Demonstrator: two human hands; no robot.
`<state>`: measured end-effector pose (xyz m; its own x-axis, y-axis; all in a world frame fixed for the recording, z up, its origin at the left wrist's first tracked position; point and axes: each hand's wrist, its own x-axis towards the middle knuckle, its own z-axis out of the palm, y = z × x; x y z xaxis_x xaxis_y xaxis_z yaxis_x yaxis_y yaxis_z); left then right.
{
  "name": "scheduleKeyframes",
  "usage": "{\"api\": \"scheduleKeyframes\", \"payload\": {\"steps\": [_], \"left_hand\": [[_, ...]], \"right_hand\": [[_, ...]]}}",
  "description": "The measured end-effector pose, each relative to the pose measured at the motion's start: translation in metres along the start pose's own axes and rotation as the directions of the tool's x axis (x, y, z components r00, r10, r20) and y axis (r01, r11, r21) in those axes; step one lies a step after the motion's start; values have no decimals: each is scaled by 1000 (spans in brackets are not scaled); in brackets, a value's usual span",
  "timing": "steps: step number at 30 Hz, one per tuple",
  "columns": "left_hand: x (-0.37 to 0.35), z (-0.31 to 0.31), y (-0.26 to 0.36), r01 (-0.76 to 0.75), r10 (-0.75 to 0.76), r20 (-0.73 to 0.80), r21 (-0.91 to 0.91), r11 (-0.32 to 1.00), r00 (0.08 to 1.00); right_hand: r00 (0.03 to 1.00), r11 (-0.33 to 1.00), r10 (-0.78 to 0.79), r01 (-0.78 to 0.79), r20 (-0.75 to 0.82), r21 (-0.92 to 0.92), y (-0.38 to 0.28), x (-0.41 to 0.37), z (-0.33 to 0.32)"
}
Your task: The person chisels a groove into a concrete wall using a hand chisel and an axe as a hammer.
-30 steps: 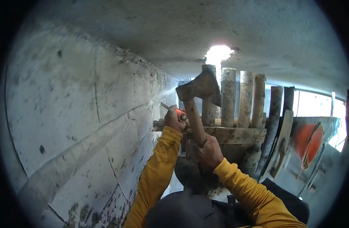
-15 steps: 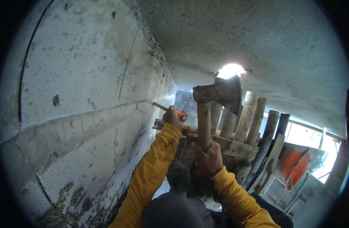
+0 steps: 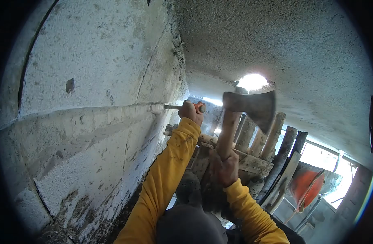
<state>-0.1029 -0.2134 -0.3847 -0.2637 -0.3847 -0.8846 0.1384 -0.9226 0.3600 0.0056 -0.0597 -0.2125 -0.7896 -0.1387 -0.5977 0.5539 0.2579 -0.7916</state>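
Observation:
My left hand (image 3: 189, 112) is closed around a chisel (image 3: 172, 107) with an orange grip. The chisel lies nearly level, its tip at the ledge of the rough concrete wall (image 3: 85, 144) on the left and its butt end facing right. In my right hand (image 3: 224, 166) is a hatchet (image 3: 251, 106), gripped low on its wooden handle. The hatchet head is up, to the right of the chisel and apart from it. Its blade points right and its blunt back faces the chisel's butt. Both yellow sleeves show dirt spots.
Wooden posts (image 3: 272, 136) stand in a row behind the hatchet, with a cross plank (image 3: 251, 163) low against them. Overhead slopes a concrete ceiling (image 3: 284, 44) with a bright hole (image 3: 252, 82). An orange round object (image 3: 307, 185) hangs at right near a bright opening (image 3: 335, 162).
The hatchet has tilted and swung right. My left hand and the chisel have risen slightly in view, and the chisel is now nearly level. The camera view has shifted a little.

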Motion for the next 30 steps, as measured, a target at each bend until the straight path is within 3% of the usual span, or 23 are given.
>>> {"api": "scheduleKeyframes", "payload": {"steps": [1,2,4,5,6,7,8,9,11,13,14,15,16,17,18,19,20,21,25,26,28,29,30], "left_hand": [[2,-8,6,-341,268,214,511,789,939],[2,-22,19,-608,344,518,754,249,783],[5,-25,22,-658,297,636,753,-35,712],[8,-22,18,-558,323,466,765,321,824],[13,-18,16,-397,274,288,659,639,918],[20,-18,13,-197,157,125,448,872,980],[26,-24,11,15,-14,-5,165,986,1000],[35,-24,7,87,-85,-46,48,995,995],[36,-21,8,85,-85,-23,41,996,996],[34,-19,11,45,-48,20,95,994,999],[36,-20,14,-12,-2,77,185,983,997],[36,-25,17,-256,138,268,477,841,953],[35,-37,23,-590,249,535,729,346,807],[31,-48,30,-721,228,702,693,2,675],[29,-55,34,-742,186,738,668,-63,648],[31,-49,33,-509,134,539,645,570,832],[34,-44,31,-146,72,298,233,961,952],[33,-48,32,173,-173,-3,22,985,985],[-13,-84,48,240,-302,183,300,923,935],[-28,-92,51,212,-307,203,385,898,930],[-57,-103,58,172,-309,202,504,847,929],[-71,-107,61,166,-306,179,541,824,935],[-82,-114,63,162,-304,154,581,797,940]], "right_hand": [[999,995,-13,18,48,-99,9,5,4],[995,980,-21,40,95,-197,18,10,6],[982,939,34,32,186,-343,26,21,7],[984,940,13,49,179,-338,25,19,6],[984,941,-8,67,176,-333,24,14,6],[984,941,-24,83,178,-329,17,10,7],[987,950,-61,103,149,-296,11,6,7],[989,958,-91,118,115,-261,3,0,7],[995,979,-70,83,73,-185,-1,-2,7],[997,995,36,-29,72,-99,-1,1,6],[991,979,36,-9,128,-202,6,9,6],[982,953,42,16,183,-302,20,21,4],[972,925,88,0,216,-379,22,25,0],[959,891,134,-7,248,-454,24,29,-3],[943,860,209,-52,257,-508,23,31,-6],[922,821,284,-91,265,-563,20,35,-7],[965,836,173,-38,196,-547,21,33,-9],[990,845,65,11,124,-535,24,27,-11],[989,779,-144,123,15,-616,12,19,-25],[914,731,-405,348,37,-587,15,28,-24],[988,957,-55,93,143,-273,-20,35,-23],[964,990,104,-77,244,-117,-34,39,-21],[954,987,156,-143,256,-69,-37,46,-18]]}}
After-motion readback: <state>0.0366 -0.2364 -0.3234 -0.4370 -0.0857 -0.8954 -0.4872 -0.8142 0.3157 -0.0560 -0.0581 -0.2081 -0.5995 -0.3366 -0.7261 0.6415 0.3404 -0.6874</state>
